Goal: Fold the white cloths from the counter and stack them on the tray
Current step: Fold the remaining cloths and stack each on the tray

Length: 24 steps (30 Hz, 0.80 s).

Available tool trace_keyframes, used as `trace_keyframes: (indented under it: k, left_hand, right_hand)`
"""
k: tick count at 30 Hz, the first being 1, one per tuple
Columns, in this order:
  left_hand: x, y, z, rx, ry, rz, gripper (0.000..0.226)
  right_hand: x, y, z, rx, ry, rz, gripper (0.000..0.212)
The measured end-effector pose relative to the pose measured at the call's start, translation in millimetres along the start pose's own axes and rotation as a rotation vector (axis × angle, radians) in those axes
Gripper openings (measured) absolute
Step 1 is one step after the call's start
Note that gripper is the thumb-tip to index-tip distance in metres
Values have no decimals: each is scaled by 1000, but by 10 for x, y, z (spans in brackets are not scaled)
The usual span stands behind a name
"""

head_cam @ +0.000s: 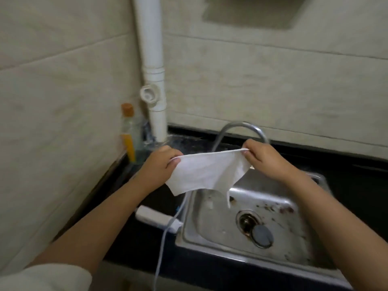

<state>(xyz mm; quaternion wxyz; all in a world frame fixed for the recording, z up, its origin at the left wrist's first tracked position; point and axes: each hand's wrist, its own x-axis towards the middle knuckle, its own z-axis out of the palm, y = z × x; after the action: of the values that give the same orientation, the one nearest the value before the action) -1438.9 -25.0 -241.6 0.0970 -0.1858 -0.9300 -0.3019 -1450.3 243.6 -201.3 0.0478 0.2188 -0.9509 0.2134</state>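
In the head view, a thin white cloth (pixel 206 171) is held up in the air above the shiny metal sink (pixel 247 225). Its left top corner is pinched by the left hand (pixel 162 164), and its right top corner is pinched by the right hand (pixel 262 158), so the top edge is pulled flat between them. The rest of the cloth hangs down loose. A curved silver tap (pixel 241 128) is seen just behind the cloth. A white plastic pipe (pixel 152 70) runs up the tiled wall, and a clear bottle with an orange cap (pixel 128 122) stands beside it on the black counter (pixel 357 185).
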Motion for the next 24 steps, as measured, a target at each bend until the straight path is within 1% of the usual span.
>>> trace_keyframes:
  k: [1,2,4,5,8,11,16,20,22,24]
  left_hand:
    - [128,127,125,-13,-28,57,50]
    - [250,283,265,-31,-61,96,45]
    - [455,658,579,-50,-124,168,27]
    - [536,873,739,-64,-158,218,23]
    - [697,1609,1213,-96,-222,381,20]
    - [668,2433,1701,-79,-307,505,22]
    - [283,3943,2497,-36,-430,739,24]
    - [-233,5164,3112,51,-522,933,25]
    - [-515,5742,3412,68,-572,973,25]
    - [-771,6256,3695,-1,-620,932,22]
  right_hand:
    - [-162,135,-117,-21,20,61,18]
    - [-351,277,-233,-40,42,131,15]
    - [-805,567,-461,-67,85,281,14]
    - [-1067,689,-571,-80,108,349,14]
    - [-1934,956,-892,-113,187,525,17]
    - [-2867,1099,-1192,-138,268,699,19]
    - [-4485,1200,-1603,-206,403,1031,21]
    - [-5753,1241,-1843,-148,523,1318,22]
    - [-6330,1308,-1942,-65,577,1434,20]
    - [-6836,1384,-2007,15,653,1522,19]
